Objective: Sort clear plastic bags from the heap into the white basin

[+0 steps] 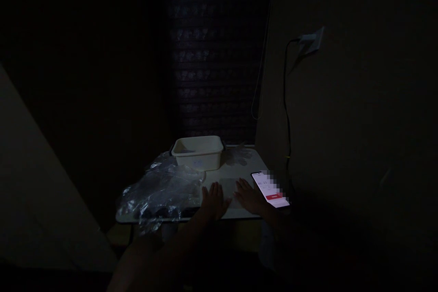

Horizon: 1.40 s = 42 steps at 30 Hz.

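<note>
Both palms are down on a thin, pale, translucent flat sheet (228, 187) that lies on a small white table (219, 174); its exact kind is hard to make out in the dark. My left hand (214, 200) rests on the sheet's left part with fingers stretched forward. On the right part lies my right hand (249, 196), its fingers out flat and angled toward the left. A heap of clear crinkled plastic (164, 187) spreads over the table left of my left hand. Just right of my right hand is a phone (270, 191) with a lit screen.
A white plastic tub (200, 160) with dark handles stands at the table's back. Thin clear plastic (239, 154) lies right of it. A black cord (285, 96) hangs from a wall outlet (311, 42) on the right. Dark blinds (205, 64) cover the far side.
</note>
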Each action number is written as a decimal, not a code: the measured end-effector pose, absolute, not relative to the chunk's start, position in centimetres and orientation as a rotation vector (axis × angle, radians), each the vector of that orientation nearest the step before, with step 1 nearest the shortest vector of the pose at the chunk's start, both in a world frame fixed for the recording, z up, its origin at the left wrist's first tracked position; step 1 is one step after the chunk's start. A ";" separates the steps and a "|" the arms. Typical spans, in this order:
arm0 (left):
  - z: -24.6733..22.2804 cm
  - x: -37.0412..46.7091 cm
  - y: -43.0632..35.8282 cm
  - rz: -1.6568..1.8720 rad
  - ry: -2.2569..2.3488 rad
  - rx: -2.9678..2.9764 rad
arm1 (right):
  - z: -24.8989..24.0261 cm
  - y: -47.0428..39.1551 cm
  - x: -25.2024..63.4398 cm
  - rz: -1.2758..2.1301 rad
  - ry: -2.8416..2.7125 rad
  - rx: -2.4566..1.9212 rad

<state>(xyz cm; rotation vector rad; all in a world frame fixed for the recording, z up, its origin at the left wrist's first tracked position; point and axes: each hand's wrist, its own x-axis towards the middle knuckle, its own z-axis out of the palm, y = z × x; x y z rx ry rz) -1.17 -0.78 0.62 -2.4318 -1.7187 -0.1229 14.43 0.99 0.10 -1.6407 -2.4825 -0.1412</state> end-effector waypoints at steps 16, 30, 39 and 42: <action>3.6 -0.1 -3.0 0.078 -0.890 -2.740 | 2.8 1.6 15.0 -0.211 -2.313 -1.648; 4.1 1.5 -2.4 0.010 -1.100 -2.721 | 2.4 2.3 15.4 0.062 -2.132 -1.473; 8.8 -2.2 -0.3 -1.653 -1.878 -2.819 | 4.7 4.0 16.9 1.430 -1.184 -1.033; 8.8 -3.2 0.4 -2.220 -2.131 -2.607 | 4.7 2.2 16.0 1.889 -0.978 -0.820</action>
